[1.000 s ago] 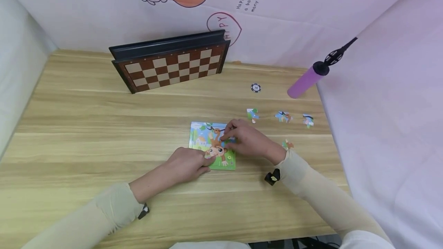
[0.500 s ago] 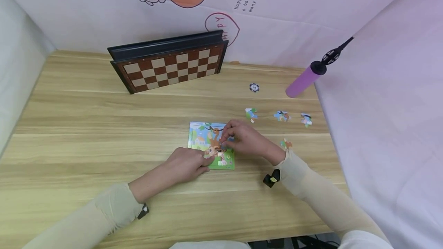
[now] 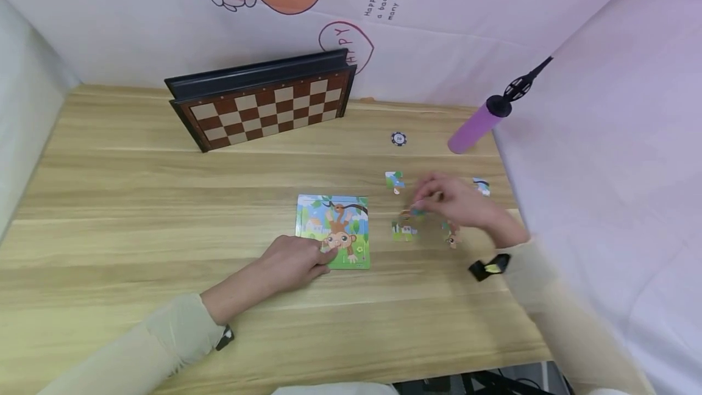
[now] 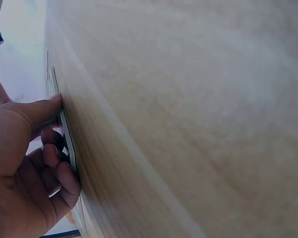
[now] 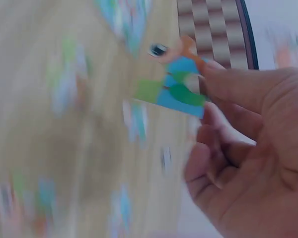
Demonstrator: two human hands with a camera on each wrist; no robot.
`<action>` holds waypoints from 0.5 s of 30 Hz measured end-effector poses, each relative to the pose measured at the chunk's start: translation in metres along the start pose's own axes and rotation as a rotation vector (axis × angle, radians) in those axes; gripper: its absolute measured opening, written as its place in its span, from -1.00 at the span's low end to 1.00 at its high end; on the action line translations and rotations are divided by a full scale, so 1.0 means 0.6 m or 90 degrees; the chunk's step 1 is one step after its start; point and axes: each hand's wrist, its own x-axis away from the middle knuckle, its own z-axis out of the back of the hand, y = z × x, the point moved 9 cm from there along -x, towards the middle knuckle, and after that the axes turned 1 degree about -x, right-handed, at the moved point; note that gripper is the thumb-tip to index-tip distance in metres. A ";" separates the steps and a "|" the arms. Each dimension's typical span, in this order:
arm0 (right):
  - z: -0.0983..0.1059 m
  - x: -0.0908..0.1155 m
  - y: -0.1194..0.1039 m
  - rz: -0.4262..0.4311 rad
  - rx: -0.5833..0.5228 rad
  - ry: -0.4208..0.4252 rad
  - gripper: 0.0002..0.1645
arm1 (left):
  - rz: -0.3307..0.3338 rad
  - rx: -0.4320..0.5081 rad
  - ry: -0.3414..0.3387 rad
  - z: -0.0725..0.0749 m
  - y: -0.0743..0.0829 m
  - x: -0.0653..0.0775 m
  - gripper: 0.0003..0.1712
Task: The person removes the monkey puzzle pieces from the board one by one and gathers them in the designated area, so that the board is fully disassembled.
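Note:
In the head view my left hand (image 3: 290,261) holds down the lower left of a monkey picture puzzle (image 3: 333,215) lying on the table. The left wrist view shows its thumb on top and curled fingers at the board's edge. My right hand (image 3: 450,200) is raised to the right of the puzzle. Between thumb and fingers it pinches a jigsaw piece (image 5: 176,91) with an eye, brown ear, blue sky and green leaves. Loose jigsaw pieces lie around it: a blue one (image 3: 394,181), a green one (image 3: 404,230) and a brown one (image 3: 452,236).
Another loose piece (image 3: 481,186) lies farther right, partly behind the right hand. A poker chip (image 3: 398,139) and a purple hand pump (image 3: 474,130) are at the back right. A folded chessboard (image 3: 274,111) stands along the rear wall.
The right hand has lifted the jigsaw piece off the puzzle and carried it right, over the loose pieces. The left hand stays on the puzzle. The head view has shifted slightly.

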 end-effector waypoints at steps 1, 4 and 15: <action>0.023 0.015 0.019 -0.028 0.014 0.005 -0.92 | -0.001 0.000 0.001 0.000 0.001 0.000 -0.54; 0.083 0.063 0.080 -0.120 0.034 0.009 -0.87 | -0.003 -0.002 0.004 0.002 0.002 0.000 -0.55; 0.100 0.155 0.225 -0.281 0.078 -0.079 -0.82 | -0.001 0.001 -0.005 -0.002 0.001 -0.002 -0.54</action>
